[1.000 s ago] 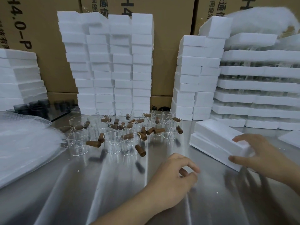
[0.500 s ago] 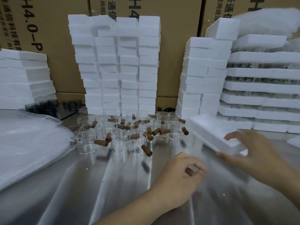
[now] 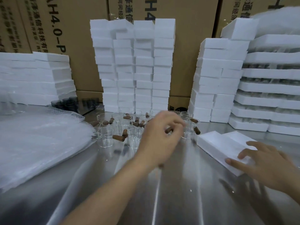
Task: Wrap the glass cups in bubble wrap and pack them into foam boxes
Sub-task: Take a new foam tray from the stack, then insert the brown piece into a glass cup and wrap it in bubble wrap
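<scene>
Several clear glass cups (image 3: 105,138) with brown handles stand in a cluster at the middle of the steel table (image 3: 178,200). My left hand (image 3: 159,135) hovers over the cluster's right side with fingers loosely curled, holding nothing that I can make out; it is blurred. At the right, two white foam boxes (image 3: 215,143) lie side by side on the table. My right hand (image 3: 263,163) rests on their near end with fingers spread flat. A pile of bubble wrap (image 3: 37,143) covers the table's left side.
Tall stacks of white foam boxes (image 3: 134,65) stand behind the cups, with more stacks at the left (image 3: 32,78) and right (image 3: 217,82). Foam trays holding glassware (image 3: 272,88) are piled at far right. Dark cups (image 3: 68,103) sit at back left. Cardboard cartons (image 3: 73,30) form the back wall.
My left hand has moved forward from the bare table to over the cups. My right hand has set the foam boxes down nearer to me and now lies flat on them.
</scene>
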{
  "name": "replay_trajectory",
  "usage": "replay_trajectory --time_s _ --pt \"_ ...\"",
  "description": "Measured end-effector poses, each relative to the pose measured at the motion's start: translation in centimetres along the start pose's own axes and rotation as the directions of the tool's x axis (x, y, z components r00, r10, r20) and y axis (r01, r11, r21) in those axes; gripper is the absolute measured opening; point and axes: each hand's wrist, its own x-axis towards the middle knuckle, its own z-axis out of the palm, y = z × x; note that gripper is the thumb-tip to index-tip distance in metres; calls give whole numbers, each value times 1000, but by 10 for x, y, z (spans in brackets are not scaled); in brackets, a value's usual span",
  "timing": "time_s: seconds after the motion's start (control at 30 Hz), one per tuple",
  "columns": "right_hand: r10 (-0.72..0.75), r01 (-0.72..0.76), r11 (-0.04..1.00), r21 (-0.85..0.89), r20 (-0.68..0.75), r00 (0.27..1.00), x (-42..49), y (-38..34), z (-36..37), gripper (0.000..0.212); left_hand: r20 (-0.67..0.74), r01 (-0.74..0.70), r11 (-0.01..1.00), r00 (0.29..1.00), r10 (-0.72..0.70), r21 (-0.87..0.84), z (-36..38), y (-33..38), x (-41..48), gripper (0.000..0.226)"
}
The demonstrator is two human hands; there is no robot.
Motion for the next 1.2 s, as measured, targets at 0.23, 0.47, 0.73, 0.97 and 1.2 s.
replay_trajectory --time_s 0.23,0.47,0.73,0.97,1.2 --pt "64 -66 996 57 27 998 23 24 14 106 -426 393 464 904 -38 794 -209 -56 39 26" --pt "82 -82 997 -3 -33 996 41 37 43 92 -401 519 -44 602 -690 854 -296 -109 12 69" --pt "69 -64 996 61 -87 994 61 49 63 92 -500 617 109 717 -486 779 -292 -75 21 48" --pt "124 -123 992 26 -24 992 39 32 37 106 -340 380 329 924 -175 864 -251 -1 33 50" --pt "125 -125 991 -37 15 992 11 10 8 80 335 -235 710 942 -1 664 -111 64 -47 45"
